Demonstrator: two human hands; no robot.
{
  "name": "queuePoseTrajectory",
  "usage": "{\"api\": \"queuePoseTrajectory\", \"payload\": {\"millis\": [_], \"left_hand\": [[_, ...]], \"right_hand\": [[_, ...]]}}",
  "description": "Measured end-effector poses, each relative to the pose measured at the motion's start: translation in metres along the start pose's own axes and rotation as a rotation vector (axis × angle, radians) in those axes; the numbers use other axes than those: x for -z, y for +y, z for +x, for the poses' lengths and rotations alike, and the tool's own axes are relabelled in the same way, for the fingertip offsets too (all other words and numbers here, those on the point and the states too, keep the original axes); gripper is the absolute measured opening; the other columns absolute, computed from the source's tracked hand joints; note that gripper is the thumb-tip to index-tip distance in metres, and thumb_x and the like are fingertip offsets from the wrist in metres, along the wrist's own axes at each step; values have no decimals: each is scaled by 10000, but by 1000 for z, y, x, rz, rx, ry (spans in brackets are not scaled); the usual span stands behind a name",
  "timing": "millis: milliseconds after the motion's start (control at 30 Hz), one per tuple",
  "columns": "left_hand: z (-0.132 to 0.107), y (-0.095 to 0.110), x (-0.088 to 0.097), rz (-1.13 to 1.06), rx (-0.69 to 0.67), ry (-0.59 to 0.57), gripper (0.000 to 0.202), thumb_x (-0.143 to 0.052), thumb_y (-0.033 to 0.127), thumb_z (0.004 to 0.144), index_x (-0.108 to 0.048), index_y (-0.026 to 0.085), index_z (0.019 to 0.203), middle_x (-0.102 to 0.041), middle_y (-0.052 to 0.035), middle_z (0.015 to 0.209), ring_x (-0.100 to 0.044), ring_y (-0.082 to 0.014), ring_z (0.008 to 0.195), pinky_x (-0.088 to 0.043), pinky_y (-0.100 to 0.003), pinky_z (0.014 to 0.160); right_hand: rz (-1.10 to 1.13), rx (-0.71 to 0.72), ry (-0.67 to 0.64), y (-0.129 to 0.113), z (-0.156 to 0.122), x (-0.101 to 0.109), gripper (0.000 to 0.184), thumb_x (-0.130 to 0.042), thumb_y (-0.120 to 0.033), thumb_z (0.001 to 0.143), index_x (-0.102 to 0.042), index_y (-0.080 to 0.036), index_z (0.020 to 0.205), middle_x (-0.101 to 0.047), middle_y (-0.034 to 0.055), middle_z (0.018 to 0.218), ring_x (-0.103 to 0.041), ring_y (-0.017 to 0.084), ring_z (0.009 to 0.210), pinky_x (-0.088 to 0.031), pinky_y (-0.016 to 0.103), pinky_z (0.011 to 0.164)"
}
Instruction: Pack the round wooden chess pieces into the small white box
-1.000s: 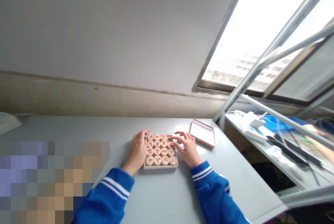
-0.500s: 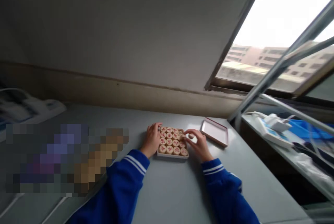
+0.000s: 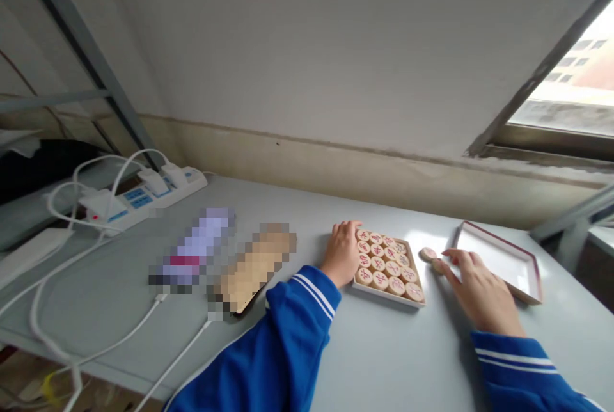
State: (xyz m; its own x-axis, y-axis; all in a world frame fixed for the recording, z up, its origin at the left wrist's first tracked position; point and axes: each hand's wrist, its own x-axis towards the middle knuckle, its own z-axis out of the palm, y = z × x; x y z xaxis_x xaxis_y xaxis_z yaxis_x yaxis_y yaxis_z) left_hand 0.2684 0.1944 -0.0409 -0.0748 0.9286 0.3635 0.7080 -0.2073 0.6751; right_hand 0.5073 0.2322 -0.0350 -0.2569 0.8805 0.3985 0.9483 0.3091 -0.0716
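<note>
A shallow open box [image 3: 389, 299] stands on the table, filled with rows of round wooden Chinese chess pieces [image 3: 378, 263] marked in red. My left hand [image 3: 341, 255] is closed along the box's left edge, fingertips at its far corner. To the right of the box, my right hand [image 3: 480, 287] pinches a chess piece [image 3: 437, 265] between thumb and fingers, low over the tabletop. Just beyond it lies another loose chess piece [image 3: 428, 254]. Whether the pinched one touches the table or its neighbour I cannot tell.
Behind my right hand lies the box lid [image 3: 508, 258], its white inside up. Two blurred-out phone-like objects, one purple [image 3: 201, 245] and one tan [image 3: 256, 268], lie left with white cables. A power strip [image 3: 144, 198] with plugs sits farther left. A wall [image 3: 307, 162] closes the back.
My right hand has moved from the box's right side out to the table on the right, with a chess piece in its fingers. My left hand stays at the box. The view has swung left.
</note>
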Motion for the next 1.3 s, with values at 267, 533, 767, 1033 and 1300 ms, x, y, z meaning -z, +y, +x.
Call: {"api": "queuePoseTrajectory", "payload": {"millis": [267,533,767,1033,1300], "left_hand": [[0,1,1,12,14,-20,383,-317,32,754,-442,148,1097,-509,-73,1061,-412,-185,1009,-355,-328,919],[0,2,1,-9,10,-21,397,-308,21,747,-440,142,1101,-510,-81,1065,-403,-182,1033,-353,-325,919],[1,1,3,9,9,-24,391,-315,30,755,-435,147,1108,-513,-79,1077,-400,-176,1039,-336,-322,934],[2,0,3,21,38,-42,389,-321,35,752,-445,153,1101,-520,-80,1075,-402,-184,1040,-343,-330,925],[2,-2,2,30,17,-27,407,-319,22,744,-441,154,1109,-521,-72,1078,-409,-181,1030,-353,-320,925]], "right_hand": [[11,134,134,-16,1,2,494,-231,-516,835,-601,-212,960,-528,110,974,-531,239,797,-378,349,594],[199,272,21,-42,-4,-1,380,-320,-511,836,-637,-302,847,-573,26,1033,-483,225,936,-326,355,700],[286,274,-108,-35,-2,12,369,-382,-585,778,-636,-324,840,-584,22,1023,-499,246,942,-352,368,688],[672,119,-160,-32,2,23,407,-486,-595,702,-560,-200,764,-607,49,774,-544,170,669,-415,289,583],[588,-10,-328,6,-8,21,393,-538,-588,632,-532,-196,617,-561,18,593,-477,145,514,-382,268,477]]}}
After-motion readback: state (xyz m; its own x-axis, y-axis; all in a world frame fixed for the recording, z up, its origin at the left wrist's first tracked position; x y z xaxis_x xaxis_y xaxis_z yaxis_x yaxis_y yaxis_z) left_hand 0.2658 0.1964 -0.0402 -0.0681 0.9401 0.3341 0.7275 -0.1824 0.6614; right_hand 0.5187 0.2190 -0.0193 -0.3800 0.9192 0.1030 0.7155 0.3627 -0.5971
